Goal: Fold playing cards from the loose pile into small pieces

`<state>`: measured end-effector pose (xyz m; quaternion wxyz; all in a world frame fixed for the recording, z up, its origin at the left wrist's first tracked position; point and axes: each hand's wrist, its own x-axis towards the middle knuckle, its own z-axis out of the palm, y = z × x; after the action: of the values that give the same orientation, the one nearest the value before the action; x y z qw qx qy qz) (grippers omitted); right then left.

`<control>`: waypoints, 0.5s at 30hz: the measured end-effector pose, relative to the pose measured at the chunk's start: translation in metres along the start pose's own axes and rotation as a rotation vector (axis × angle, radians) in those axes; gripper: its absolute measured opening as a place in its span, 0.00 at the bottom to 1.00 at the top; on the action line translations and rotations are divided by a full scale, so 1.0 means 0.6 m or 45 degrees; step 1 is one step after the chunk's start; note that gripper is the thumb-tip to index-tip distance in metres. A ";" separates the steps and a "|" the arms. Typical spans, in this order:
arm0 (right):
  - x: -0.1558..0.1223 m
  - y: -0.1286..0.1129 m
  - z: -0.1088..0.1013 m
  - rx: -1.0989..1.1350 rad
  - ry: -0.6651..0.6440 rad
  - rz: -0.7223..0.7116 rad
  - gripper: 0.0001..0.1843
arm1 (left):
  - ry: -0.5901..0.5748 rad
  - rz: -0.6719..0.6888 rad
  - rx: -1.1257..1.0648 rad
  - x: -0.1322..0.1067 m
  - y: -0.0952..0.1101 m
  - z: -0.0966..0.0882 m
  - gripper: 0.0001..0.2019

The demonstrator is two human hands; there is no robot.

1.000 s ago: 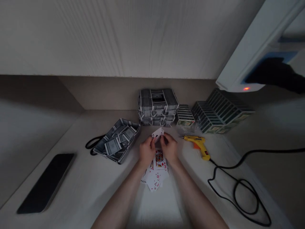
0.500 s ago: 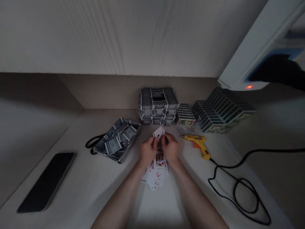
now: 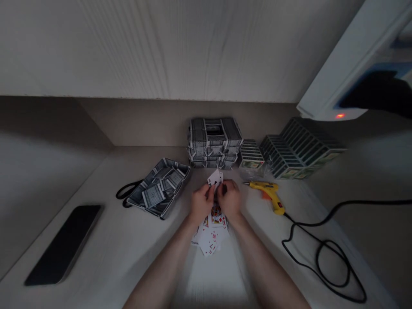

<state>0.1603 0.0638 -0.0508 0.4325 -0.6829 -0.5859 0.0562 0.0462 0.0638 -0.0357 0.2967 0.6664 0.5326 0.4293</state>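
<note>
Between the fingertips of my left hand (image 3: 201, 201) and my right hand (image 3: 230, 199) is a white playing card (image 3: 215, 177) with black marks, its top edge tilted up. Both hands are closed on its lower part, thumbs toward me; whether it is one card or more I cannot tell. Beneath my hands lies a loose spread of face-up playing cards (image 3: 209, 241), with a red king card (image 3: 217, 219) on top, partly covered by my fingers. To the left, a tray built from patterned cards (image 3: 162, 214) holds several loose cards (image 3: 152, 196) with their backs up.
A box built of patterned cards (image 3: 215, 141) stands at the back. Card packs (image 3: 283, 156) are stacked to its right. A yellow glue gun (image 3: 272, 195) lies right of my hands, its black cord (image 3: 317, 225) looping nearby. Scissors handles (image 3: 125, 193) and a phone (image 3: 64, 246) are left. A shelf overhangs.
Both hands stay close together at the card, which has turned and shifted very slightly. The spread below and the tray look the same; the whole view has moved a little.
</note>
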 end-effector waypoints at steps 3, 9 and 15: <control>0.002 -0.005 -0.004 0.229 0.014 0.113 0.09 | 0.070 -0.082 -0.190 0.007 -0.004 0.000 0.11; 0.012 -0.026 -0.014 1.391 -0.232 0.462 0.14 | 0.095 -0.320 -0.862 0.023 -0.004 -0.006 0.12; 0.020 -0.038 -0.023 1.653 -0.528 0.871 0.22 | -0.192 -0.480 -0.996 0.015 0.013 -0.008 0.15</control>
<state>0.1549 0.0654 -0.0218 0.5870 -0.4107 -0.2602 0.6474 0.0461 0.0704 -0.0246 0.6378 0.4245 0.4191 0.4871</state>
